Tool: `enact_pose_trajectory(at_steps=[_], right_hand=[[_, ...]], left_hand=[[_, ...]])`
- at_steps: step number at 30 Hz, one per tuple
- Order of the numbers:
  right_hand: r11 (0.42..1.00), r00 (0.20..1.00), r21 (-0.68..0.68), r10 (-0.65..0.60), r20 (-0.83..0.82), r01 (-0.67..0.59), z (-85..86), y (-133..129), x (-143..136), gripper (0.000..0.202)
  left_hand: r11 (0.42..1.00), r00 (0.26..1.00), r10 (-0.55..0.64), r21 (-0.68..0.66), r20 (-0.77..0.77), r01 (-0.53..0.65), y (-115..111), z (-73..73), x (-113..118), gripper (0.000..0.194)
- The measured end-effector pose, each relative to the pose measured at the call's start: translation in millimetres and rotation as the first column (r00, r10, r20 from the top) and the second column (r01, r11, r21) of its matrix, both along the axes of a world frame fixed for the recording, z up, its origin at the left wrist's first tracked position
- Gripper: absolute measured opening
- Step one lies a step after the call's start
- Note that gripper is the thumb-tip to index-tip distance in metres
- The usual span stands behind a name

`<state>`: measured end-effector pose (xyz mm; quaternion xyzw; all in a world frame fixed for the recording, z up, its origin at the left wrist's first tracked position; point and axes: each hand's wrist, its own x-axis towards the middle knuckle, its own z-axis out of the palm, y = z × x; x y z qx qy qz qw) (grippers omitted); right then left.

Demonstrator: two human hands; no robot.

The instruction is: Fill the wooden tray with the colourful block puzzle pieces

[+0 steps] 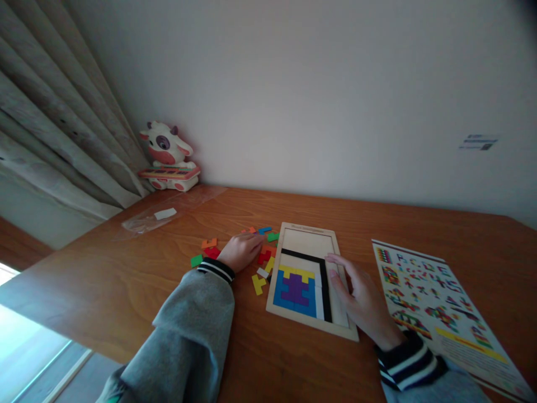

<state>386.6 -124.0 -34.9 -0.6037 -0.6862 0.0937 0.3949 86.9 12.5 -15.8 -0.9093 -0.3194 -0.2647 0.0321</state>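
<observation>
My left hand [241,251] lies palm down over a loose pile of puzzle pieces, its fingers stretched out to the right. Whatever is under the palm is hidden. Around it are a red piece [264,257], a yellow piece [258,284], a green piece [273,237] and a blue piece [264,230]. To the right is a wooden puzzle board [308,228]. Purple [296,289], blue and yellow pieces fill its lower left, bordered by white and a black strip [324,291]. My right hand [354,288] is open, fingers spread over the board's right edge.
A printed pattern sheet [436,296] lies right of the board. Farther left are an orange piece [208,243], a green one [196,261] and a clear plastic bag [145,223]. A cow toy with a keyboard [170,159] stands by the wall and curtain [54,106].
</observation>
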Motion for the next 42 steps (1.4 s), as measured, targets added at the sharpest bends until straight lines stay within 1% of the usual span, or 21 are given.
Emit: enact_pose_trajectory(at_steps=[2, 5, 8, 10, 15, 20, 23, 28, 30, 33, 34, 35, 37, 39, 42], right_hand=[[1.0, 1.0, -0.003, 0.002, -0.001, -0.002, -0.8, 0.2, 0.2, 0.035], [1.0, 1.0, -0.002, 0.002, 0.0, -0.002, -1.3, 0.3, 0.1, 0.034], [1.0, 1.0, -0.001, -0.006, 0.006, 0.006, -1.1, 0.0, -0.4, 0.035], [1.0, 1.0, -0.003, -0.016, 0.007, 0.016, -0.8, -0.4, -0.7, 0.036], [1.0, 1.0, -0.008, -0.017, -0.005, 0.017, -0.7, -0.8, -1.3, 0.036], [1.0, 1.0, 0.001, -0.016, -0.008, 0.016, 0.3, -0.8, -2.0, 0.035], [1.0, 1.0, 0.01, -0.013, -0.009, 0.013, 1.4, -0.5, -2.5, 0.034], [1.0, 1.0, 0.003, -0.006, -0.005, 0.006, 2.3, 0.2, -2.6, 0.034], [1.0, 1.0, 0.001, -0.008, -0.006, 0.008, 1.6, 0.3, -2.2, 0.034], [1.0, 1.0, -0.007, -0.012, -0.002, 0.012, -0.6, 0.3, -1.4, 0.035], [1.0, 1.0, -0.007, -0.008, -0.003, 0.008, -1.4, 0.3, -1.2, 0.036], [1.0, 1.0, -0.005, -0.004, -0.004, 0.004, -2.1, 0.3, -1.1, 0.036], [1.0, 1.0, 0.001, 0.0, -0.007, 0.0, -2.8, 0.3, -1.3, 0.036], [1.0, 1.0, 0.005, -0.004, -0.008, 0.004, -2.6, 0.2, -1.7, 0.035], [1.0, 1.0, 0.001, -0.009, -0.006, 0.009, -1.6, -0.1, -2.0, 0.035]], left_hand=[[0.994, 0.991, -0.106, -0.015, 0.08, 0.108, -7.8, -0.4, 10.5, 0.026], [0.967, 0.967, -0.244, -0.06, 0.078, 0.249, -21.1, -1.4, 27.7, 0.025], [0.942, 0.949, -0.31, -0.119, 0.054, 0.314, -30.4, -2.0, 38.7, 0.027], [0.935, 0.946, -0.319, -0.144, 0.05, 0.323, -33.7, -1.1, 41.6, 0.028], [0.95, 0.961, -0.276, -0.157, -0.028, 0.268, -37.6, 5.0, 43.3, 0.031], [0.95, 0.955, -0.29, -0.133, -0.056, 0.281, -37.9, 5.4, 43.5, 0.029], [0.954, 0.957, -0.281, -0.131, -0.077, 0.269, -37.6, 5.3, 42.9, 0.028], [0.96, 0.959, -0.271, -0.102, -0.082, 0.262, -39.2, 9.0, 43.7, 0.027], [0.973, 0.975, -0.221, -0.067, -0.024, 0.219, -36.3, 8.1, 43.0, 0.027], [0.997, 0.995, -0.063, -0.042, 0.072, 0.066, -24.4, 1.5, 38.0, 0.031], [0.998, 0.997, -0.025, -0.054, 0.073, 0.029, -19.3, -1.5, 35.4, 0.033], [0.997, 0.998, -0.01, -0.071, 0.056, 0.014, -14.1, -4.4, 32.6, 0.034], [0.994, 1.0, -0.023, -0.105, 0.005, 0.024, -5.5, -8.9, 27.4, 0.035], [0.99, 0.999, -0.028, -0.141, -0.018, 0.025, -0.7, -10.5, 23.7, 0.034], [0.982, 0.999, 0.053, -0.179, -0.007, -0.053, 0.0, -8.5, 20.8, 0.03]])
